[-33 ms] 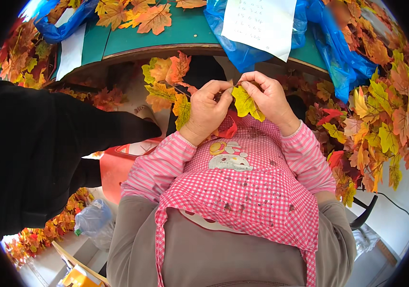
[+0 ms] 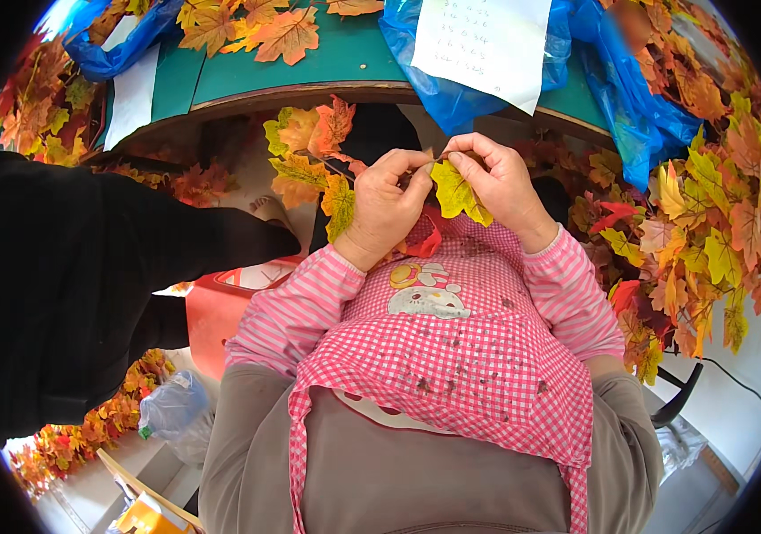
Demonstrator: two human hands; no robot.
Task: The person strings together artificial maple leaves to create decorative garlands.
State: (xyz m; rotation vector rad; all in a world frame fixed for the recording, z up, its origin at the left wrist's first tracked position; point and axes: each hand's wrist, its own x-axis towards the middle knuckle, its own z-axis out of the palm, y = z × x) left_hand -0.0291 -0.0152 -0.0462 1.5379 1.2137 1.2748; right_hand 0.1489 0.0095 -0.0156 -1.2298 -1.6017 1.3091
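Observation:
My left hand (image 2: 388,212) and my right hand (image 2: 498,182) meet in front of my chest, over a pink checked apron. Between their fingertips is a yellow-green artificial maple leaf (image 2: 456,191), pinched by my right hand at its stem end. My left hand grips the thin stem of a sprig of orange and yellow leaves (image 2: 314,151), which fans out to the left. A red leaf (image 2: 425,242) shows just under my hands.
A green table (image 2: 327,67) lies ahead with loose orange leaves, blue plastic bags (image 2: 630,98) and a white paper sheet (image 2: 487,44). A heap of leaf garlands (image 2: 701,231) fills the right. Another person's black sleeve (image 2: 87,267) covers the left, beside a red stool (image 2: 220,311).

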